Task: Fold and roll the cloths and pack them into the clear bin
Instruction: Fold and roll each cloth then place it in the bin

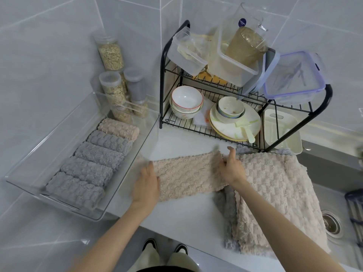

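One clear bin [51, 136] holds five rolls: four grey rolls [99, 155] and one beige roll [118, 128]. One folded beige cloth [188, 173] lies on the desk [186, 216]. One black dish rack [161, 91] carries three bowls, a nested pair of bowls [186, 100] and a single bowl [229, 107], plus at least two stacked plates [237, 124]. At least four lidded jars [111, 53] stand in the corner. The pile of cloths [275, 193] at the right cannot be counted.
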A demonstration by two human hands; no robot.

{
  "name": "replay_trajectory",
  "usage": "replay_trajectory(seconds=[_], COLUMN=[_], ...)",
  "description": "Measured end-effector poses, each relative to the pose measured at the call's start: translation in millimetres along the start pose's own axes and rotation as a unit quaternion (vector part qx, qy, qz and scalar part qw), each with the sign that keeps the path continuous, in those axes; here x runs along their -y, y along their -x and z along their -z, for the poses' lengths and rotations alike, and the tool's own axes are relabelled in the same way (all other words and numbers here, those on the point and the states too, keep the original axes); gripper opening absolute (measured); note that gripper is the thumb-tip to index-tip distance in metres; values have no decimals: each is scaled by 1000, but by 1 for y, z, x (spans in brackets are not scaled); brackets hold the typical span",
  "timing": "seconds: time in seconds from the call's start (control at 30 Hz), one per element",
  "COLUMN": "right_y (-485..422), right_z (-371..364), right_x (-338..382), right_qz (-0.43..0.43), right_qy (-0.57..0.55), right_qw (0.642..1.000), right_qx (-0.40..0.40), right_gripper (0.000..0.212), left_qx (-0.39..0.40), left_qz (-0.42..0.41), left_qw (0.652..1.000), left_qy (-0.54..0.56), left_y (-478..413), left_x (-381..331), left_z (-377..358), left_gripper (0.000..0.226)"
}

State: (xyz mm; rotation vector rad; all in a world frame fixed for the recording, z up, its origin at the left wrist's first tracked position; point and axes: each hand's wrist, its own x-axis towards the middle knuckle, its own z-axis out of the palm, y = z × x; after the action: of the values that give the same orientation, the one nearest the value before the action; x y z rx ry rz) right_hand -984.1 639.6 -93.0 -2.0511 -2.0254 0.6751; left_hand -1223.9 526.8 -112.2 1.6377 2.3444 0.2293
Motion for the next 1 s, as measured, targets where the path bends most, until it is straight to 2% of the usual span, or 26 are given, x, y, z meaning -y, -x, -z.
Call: replay_trajectory(seconds=[0.1, 0.17, 0.27, 0.33, 0.47, 0.53, 0.63, 0.7, 0.8, 0.93, 1.0], right_y=[8, 10, 13, 16, 19, 19, 21, 23, 21, 11, 5], right_z=[9, 12, 17, 18, 16, 13, 9, 8, 10, 6, 0], right_x=[-5, -10, -15, -18, -20, -20, -18, -15, -9, 4, 10], right_qz=[-22, -34, -47, -28, 32, 42, 30, 18, 16, 0, -32], right_qy=[-6, -11, 13, 61, 199, 257, 292, 284, 232, 195, 181], right_qw=[999, 997, 988, 986, 977, 965, 956, 958, 972, 978, 975], right_qx=[30, 72, 145, 156, 63, 25, 32, 36, 17, 77, 123], right_gripper=[50, 52, 51, 40, 23, 26, 32, 34, 36, 44, 49], left_qx=[-89, -61, 48, 93, 112, 122, 139, 152, 150, 106, 90], left_qz=[-126, -174, -168, -148, -135, -128, -120, -113, -98, -132, -161], left_qw=[987, 982, 982, 981, 982, 982, 982, 981, 982, 979, 977], left_qy=[-54, -48, -75, -79, -76, -57, -34, -38, -66, -112, -104], left_y=[2, 4, 5, 3, 2, 3, 2, 4, 4, 1, 0], left_x=[-13, -25, -39, -38, -26, -23, -25, -26, -23, -12, -5], left_z=[-11, -20, -33, -45, -56, -57, -53, -47, -39, -21, -20], left_gripper=[45, 43, 63, 70, 91, 89, 89, 92, 83, 51, 58])
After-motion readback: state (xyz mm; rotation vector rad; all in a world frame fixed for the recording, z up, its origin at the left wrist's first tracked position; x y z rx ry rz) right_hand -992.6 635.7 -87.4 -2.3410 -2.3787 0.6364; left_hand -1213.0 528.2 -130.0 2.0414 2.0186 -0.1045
